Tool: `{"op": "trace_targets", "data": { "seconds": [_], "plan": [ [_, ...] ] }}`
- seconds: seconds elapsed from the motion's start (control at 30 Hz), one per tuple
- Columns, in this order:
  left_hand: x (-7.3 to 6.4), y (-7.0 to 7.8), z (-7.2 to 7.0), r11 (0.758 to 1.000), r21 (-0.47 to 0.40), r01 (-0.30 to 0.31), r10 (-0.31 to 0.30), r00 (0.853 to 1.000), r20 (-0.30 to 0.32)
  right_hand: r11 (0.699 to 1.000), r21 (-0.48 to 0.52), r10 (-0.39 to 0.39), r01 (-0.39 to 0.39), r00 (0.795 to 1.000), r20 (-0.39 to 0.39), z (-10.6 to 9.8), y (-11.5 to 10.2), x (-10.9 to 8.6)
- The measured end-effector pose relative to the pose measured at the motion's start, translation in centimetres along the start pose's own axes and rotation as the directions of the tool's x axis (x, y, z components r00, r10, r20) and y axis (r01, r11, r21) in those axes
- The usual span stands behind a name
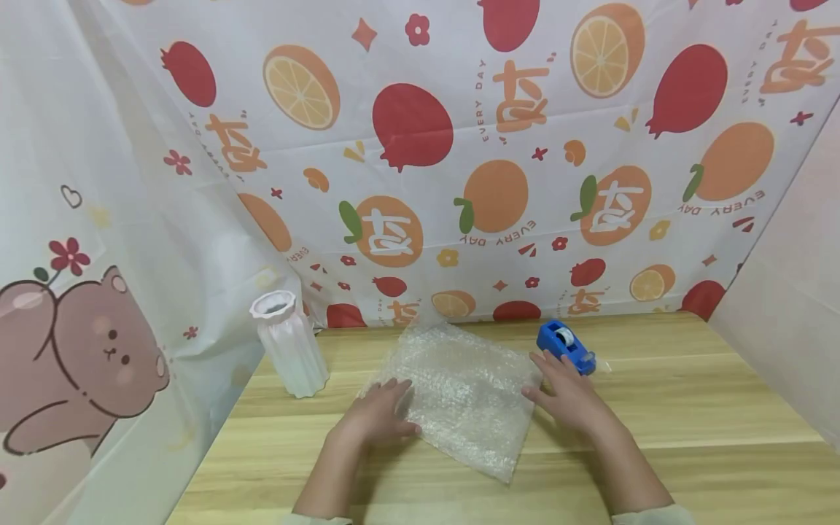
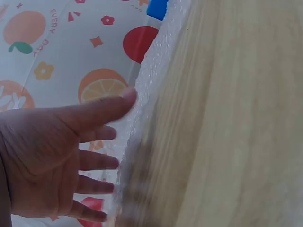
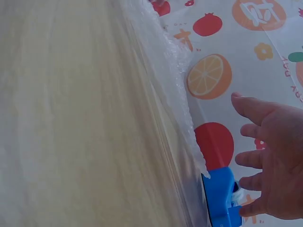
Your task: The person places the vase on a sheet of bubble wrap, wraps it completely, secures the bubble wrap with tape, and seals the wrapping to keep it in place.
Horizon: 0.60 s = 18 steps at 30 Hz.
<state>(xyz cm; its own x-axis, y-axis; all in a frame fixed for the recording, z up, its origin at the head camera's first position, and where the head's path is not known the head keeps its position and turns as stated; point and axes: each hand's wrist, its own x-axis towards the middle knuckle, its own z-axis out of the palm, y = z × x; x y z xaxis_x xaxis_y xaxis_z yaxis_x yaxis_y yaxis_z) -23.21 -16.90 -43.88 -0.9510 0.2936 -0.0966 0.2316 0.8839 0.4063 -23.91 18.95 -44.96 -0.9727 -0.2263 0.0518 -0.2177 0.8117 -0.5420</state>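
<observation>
A sheet of bubble wrap lies turned at an angle on the wooden table, one corner pointing toward the front. My left hand is over its left edge with the fingers spread; the left wrist view shows the palm, thumb and fingers extended beside the wrap. At the sheet's right corner is my right hand, fingertips right at the edge. The right wrist view shows that hand with straight, parted fingers and nothing gripped. Just beyond it sits a blue tape dispenser with a roll of clear tape.
A white ribbed vase stands at the back left of the table. Behind the table hangs a fruit-print cloth, and a bear-print cloth hangs along the left side. A pale wall borders the right.
</observation>
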Motion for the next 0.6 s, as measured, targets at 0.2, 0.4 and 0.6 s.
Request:
{"op": "trace_targets", "data": {
  "seconds": [0.2, 0.4, 0.6],
  "plan": [
    [-0.44, 0.22, 0.1, 0.999, -0.01, -0.032, 0.032, 0.999, 0.013, 1.0, 0.01, -0.001, 0.001, 0.999, 0.04, 0.23, -0.22, 0.1],
    [-0.71, 0.62, 0.02, 0.999, -0.007, -0.052, 0.052, 0.999, -0.01, 1.0, 0.018, -0.017, 0.016, 0.998, 0.063, 0.71, 0.05, 0.2],
    [-0.67, 0.66, 0.0, 0.999, -0.018, -0.038, 0.038, 0.999, 0.005, 1.0, 0.021, -0.024, 0.023, 0.998, 0.065, 1.0, 0.1, 0.17]
  ]
}}
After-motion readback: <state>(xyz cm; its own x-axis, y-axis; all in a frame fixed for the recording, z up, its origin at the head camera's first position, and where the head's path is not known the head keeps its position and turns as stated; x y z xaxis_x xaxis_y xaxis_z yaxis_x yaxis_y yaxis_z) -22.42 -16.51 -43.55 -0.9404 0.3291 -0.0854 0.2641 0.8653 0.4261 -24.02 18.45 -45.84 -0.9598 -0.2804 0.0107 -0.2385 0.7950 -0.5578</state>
